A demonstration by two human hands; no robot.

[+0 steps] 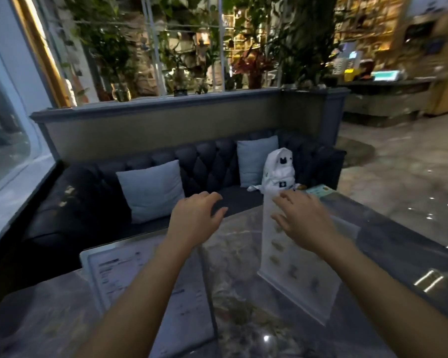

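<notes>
On my feed the table (pixel 238 254) reads as grey marble, veined with brown and cream. The tall card (pixel 295 275) on it is white with rows of small tan motifs, possibly gold; the blur won't let me say. The sheet (pixel 119 275) is white with dark print. Behind, I see a near-black diamond-tufted sofa (pixel 207 166), pale blue cushions (pixel 153 189) and a white backpack (pixel 279 171) with black marks.

sheet (pixel 114 275) laid left on desk (pixel 233 254) | card (pixel 295 277) laid right | sofa (pixel 207 169) set behind desk | backpack (pixel 279 171) placed on sofa, right of cushions (pixel 256 158)
</notes>
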